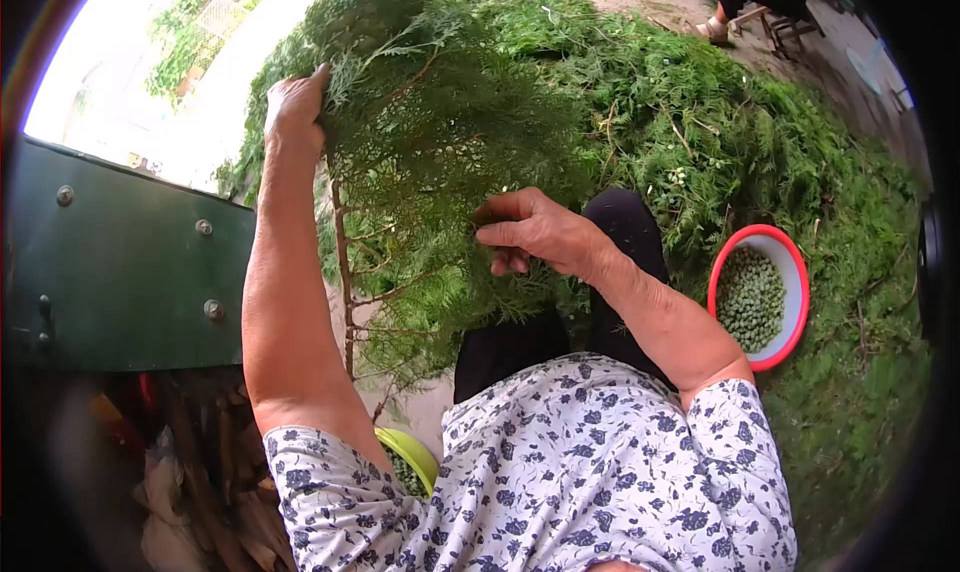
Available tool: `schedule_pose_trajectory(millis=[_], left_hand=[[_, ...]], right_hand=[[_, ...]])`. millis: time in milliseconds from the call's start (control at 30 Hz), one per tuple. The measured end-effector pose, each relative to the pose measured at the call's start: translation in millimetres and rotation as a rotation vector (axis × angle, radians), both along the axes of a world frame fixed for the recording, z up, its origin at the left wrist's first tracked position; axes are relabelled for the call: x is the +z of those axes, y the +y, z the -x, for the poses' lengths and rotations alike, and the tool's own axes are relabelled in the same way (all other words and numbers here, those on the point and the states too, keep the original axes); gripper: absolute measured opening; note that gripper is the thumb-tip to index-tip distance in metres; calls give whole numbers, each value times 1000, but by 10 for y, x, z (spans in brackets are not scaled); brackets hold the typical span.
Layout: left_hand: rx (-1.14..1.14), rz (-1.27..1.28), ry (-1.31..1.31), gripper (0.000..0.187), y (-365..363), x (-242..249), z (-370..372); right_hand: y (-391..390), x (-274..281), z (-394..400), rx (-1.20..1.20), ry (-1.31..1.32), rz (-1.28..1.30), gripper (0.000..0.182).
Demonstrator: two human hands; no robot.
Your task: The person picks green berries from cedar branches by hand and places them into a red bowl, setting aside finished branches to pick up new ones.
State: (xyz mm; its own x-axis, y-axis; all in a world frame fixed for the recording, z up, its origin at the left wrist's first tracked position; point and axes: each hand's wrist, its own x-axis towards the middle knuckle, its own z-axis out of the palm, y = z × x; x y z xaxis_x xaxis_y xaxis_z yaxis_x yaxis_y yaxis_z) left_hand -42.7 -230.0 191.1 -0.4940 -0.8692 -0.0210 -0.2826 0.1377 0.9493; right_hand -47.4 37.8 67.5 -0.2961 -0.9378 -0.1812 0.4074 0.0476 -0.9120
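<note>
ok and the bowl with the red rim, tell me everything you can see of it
The bowl is round and looks like plastic, with a thick, bright red rim and a smooth, whitish inner wall. Small, round, pale green pieces fill much of it, below the rim. It sits right side up among green sprigs, beyond the person's right elbow. Neither the left hand nor the right hand touches it. Its outside and base are hidden.

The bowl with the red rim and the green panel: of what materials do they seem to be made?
Bowl: probably glossy plastic, from its thick, evenly coloured rim and smooth pale inner wall.
Green panel: perhaps painted metal, from its flat sheen and bolts.
</note>
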Motion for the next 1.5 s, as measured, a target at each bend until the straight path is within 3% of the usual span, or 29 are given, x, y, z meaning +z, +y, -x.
schedule_pose_trajectory(millis=[300,367,500,567,633,700,733,833,900,967,1067,1133,1267,1367,1500], left_hand=[[22,25,-99,33,-213,-309,41],[36,-90,-41,34,-258,-423,79],[-32,-147,-83,33,-208,-566,71],[-153,31,-203,33,-172,-746,86],[-171,47,-203,34,-50,-887,118],[-160,-262,-86,34,117,-914,172],[-250,-177,-104,35,-105,-1204,238],[-211,-290,-148,35,793,-906,180],[-351,-61,-323,39,744,-1114,284],[-315,-267,-203,43,1036,-1094,239],[-273,-248,-211,38,1388,-1100,249],[-315,-260,-196,33,1487,-1051,276],[-386,-266,-154,22,1581,-1177,330],[-394,-288,-163,23,1626,-1211,335],[-444,-297,-130,22,1487,-1495,309]], right_hand=[[209,-122,-88,-51,103,38,34],[248,-188,-99,-70,138,27,31],[379,-178,-184,-196,368,-22,26],[478,-254,-215,-195,415,-37,26],[594,-315,-230,-173,516,-53,26],[740,-275,-238,-155,510,-81,26],[809,-291,-254,-125,516,-99,27],[952,-452,-346,-154,469,-93,27],[1051,-453,-388,-172,447,-98,27],[1130,-581,-452,-189,444,-103,28],[1270,-649,-511,-227,519,-46,28],[1406,-385,-479,-119,161,-311,28],[1595,-506,-459,-228,-143,-169,17],[1689,-614,-422,-388,-360,-26,22],[1869,-701,-325,-492,-562,211,50]])
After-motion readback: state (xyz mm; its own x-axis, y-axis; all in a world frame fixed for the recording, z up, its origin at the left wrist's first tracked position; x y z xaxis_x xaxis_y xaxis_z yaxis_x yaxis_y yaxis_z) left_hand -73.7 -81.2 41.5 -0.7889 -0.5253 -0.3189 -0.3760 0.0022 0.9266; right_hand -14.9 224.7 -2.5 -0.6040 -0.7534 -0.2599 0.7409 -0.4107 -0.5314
